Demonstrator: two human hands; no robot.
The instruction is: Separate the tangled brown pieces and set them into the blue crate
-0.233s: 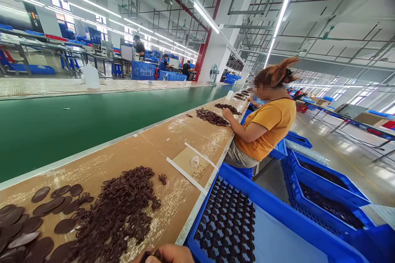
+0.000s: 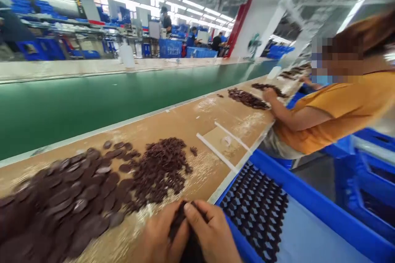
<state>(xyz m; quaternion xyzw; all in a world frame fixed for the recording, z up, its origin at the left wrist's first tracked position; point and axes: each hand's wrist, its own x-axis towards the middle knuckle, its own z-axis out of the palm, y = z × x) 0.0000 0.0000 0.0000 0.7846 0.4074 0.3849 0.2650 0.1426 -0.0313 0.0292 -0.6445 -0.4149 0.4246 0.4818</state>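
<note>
Left hand (image 2: 160,234) and right hand (image 2: 213,232) close their grips on a dark brown bundle of cut pieces (image 2: 189,230), its long axis running upright in view, back toward the wearer. It is held over the cardboard-topped table (image 2: 197,178), the right hand nearer the blue tray (image 2: 296,185), the left nearer the heaped dark brown ovals (image 2: 70,197).
</note>
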